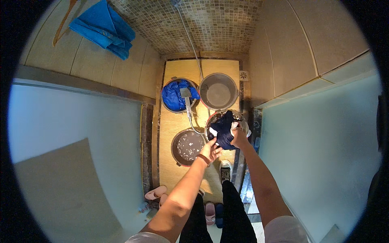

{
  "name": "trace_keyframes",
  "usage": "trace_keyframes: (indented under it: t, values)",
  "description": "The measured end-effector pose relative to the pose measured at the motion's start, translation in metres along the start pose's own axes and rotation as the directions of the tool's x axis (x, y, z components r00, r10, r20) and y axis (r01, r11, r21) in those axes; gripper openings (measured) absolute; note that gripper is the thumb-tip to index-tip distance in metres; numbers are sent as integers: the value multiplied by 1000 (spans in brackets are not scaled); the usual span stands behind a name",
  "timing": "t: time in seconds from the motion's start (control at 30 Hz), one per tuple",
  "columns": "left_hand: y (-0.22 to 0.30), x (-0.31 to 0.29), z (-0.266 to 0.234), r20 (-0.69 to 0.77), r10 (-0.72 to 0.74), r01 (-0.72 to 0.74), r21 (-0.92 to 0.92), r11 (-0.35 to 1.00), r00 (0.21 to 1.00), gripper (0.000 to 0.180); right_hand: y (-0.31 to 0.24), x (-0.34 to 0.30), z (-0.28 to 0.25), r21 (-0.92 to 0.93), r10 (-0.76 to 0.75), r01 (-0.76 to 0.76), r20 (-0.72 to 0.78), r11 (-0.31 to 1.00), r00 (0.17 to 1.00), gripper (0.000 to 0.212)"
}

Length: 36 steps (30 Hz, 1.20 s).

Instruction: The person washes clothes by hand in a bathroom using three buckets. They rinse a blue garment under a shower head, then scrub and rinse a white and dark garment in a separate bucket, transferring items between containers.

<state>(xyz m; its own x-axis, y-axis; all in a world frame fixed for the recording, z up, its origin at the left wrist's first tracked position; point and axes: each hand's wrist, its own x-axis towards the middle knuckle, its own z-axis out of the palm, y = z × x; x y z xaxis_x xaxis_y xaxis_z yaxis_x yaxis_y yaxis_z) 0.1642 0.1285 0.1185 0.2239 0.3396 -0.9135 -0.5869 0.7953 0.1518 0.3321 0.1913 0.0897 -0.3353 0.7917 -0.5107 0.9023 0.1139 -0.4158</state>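
Observation:
A dark navy garment with white patches [223, 131] hangs bunched over a bucket [208, 121] at the middle right. My right hand [240, 135] is closed around the garment's right side. Just below and to its left, my left hand [210, 151] has its fingers spread, the fingertips at the cloth's lower edge; whether they touch it I cannot tell. A brown band circles my left wrist. The cloth and my hands hide most of the bucket's inside.
A grey bucket [219, 91] stands behind; left of it, another bucket holds blue cloth [173, 95], with a shower head [185, 94] lying across. Nearer is a bucket of sudsy water [187, 146]. Slippers [156, 192] lie by the left threshold. A blue towel [103, 30] hangs upper left.

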Motion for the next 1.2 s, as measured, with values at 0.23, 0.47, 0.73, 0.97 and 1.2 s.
trace_keyframes:
  t: [0.23,0.47,0.73,0.97,1.2]
  values:
    - [-23,1,-28,22,-50,49,25,998,999,40,24,29,54,127,45,1,-358,992,932,20]
    - [-34,7,-74,-94,-81,81,5,997,992,35,23,54,87,53,239,-235,-327,970,914,35]
    - [-24,47,-146,-166,-66,71,23,997,984,35,-73,64,75,-219,33,-200,-593,955,805,23]
    - [34,22,-212,-141,-182,199,113,973,973,32,-154,64,126,92,359,-351,-96,932,928,31]
    - [151,53,-272,-187,265,-120,556,823,946,25,-197,124,163,263,319,-273,-150,925,936,39]
